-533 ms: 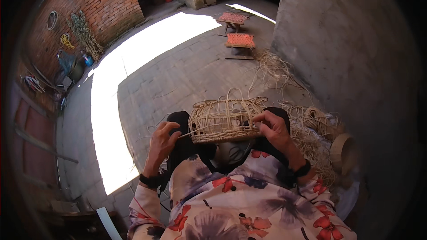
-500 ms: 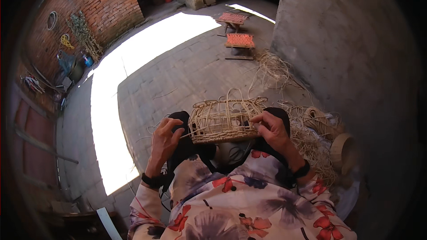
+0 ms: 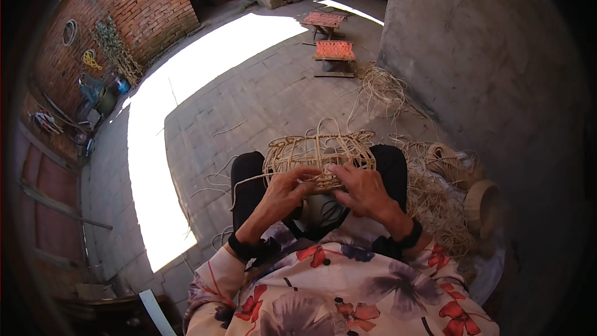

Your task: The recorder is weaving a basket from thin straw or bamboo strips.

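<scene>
Basket (image 3: pixel 318 148) lay crosswise mid-frame; left hand (image 3: pixel 284 194) and right hand (image 3: pixel 365 191) both touched its lower side, fingers bent, grip unclear.

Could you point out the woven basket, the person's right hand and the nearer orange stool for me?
Woven basket (image 3: pixel 318 149): head view, on its open-weave strands.
Right hand (image 3: pixel 365 189): head view, on its back.
Nearer orange stool (image 3: pixel 334 50): head view, on its seat.
</scene>
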Available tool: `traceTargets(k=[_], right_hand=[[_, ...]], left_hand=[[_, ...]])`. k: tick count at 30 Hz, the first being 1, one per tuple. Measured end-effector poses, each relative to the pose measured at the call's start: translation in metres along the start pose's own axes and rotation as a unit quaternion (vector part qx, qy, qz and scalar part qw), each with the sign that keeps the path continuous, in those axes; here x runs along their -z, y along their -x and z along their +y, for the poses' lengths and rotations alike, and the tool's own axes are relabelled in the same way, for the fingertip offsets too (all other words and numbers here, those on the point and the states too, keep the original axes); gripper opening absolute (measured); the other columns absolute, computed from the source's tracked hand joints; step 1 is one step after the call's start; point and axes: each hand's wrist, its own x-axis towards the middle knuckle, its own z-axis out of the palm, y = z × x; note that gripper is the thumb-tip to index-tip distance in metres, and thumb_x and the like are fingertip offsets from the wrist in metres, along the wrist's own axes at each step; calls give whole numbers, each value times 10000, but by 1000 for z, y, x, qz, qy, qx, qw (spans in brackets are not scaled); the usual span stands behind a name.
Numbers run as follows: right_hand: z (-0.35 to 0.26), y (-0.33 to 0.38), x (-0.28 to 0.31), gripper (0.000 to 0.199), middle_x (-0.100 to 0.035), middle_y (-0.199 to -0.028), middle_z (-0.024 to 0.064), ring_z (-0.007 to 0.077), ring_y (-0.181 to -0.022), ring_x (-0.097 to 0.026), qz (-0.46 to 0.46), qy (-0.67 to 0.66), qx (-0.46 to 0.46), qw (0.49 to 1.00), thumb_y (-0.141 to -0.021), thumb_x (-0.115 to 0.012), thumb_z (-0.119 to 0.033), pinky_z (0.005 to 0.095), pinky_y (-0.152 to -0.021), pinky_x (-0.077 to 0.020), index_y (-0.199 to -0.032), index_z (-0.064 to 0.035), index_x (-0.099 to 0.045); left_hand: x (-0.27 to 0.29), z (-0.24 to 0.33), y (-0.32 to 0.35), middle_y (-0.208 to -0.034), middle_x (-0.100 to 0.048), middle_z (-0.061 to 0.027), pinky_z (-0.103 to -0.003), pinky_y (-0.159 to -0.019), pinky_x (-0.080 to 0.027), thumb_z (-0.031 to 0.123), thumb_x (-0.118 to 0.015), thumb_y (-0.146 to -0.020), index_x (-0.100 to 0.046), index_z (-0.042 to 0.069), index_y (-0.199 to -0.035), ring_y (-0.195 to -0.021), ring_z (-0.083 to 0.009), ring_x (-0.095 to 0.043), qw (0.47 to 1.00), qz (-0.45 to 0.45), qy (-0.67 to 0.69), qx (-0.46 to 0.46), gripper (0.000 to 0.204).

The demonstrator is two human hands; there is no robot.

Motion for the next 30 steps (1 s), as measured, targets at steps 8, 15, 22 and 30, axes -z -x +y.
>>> traceTargets(k=[8, 15, 22, 30], right_hand=[[12, 4, 10, 371, -659, -893, 149, 349, -782, -673, 22, -136, -15, 990, -778, -693, -175, 448, -716, -536, -1131, -90, -619], [25, 16, 16, 382, -634, -907, 144, 354, -794, -663, -39, -57, -33, 997, -754, -694, -175, 427, -713, -538, -1126, -109, -639], [-1, -1, 27, 305, -585, -954, 126, 320, -805, -654, 97, -81, 37, 991, -757, -693, -91, 417, -674, -528, -1059, -109, -652], [-4, -12, 7, 242, -576, -887, 127, 327, -814, -629, 88, -82, 61, 991, -789, -601, -11, 420, -689, -518, -1015, -78, -656]], left_hand=[[-6, 11, -23, -944, -646, -3, -195, -671, -458, 96, -579, -907, -608, 85, -1210, -792, -57, -575, 988, -69, 133, 42, 305], [-1, 17, -15, -995, -683, -135, -339, -795, -508, -2, -499, -857, -606, 51, -1167, -878, -241, -665, 979, 75, -137, -127, 332], [2, 14, 4, -877, -603, -133, -470, -634, -527, 83, -595, -822, -645, 136, -1072, -702, -374, -649, 913, 141, -360, -130, 261], [-3, 5, 11, -814, -662, -182, -442, -643, -504, 132, -609, -869, -681, 114, -1088, -788, -377, -659, 949, 38, -302, -80, 232]])
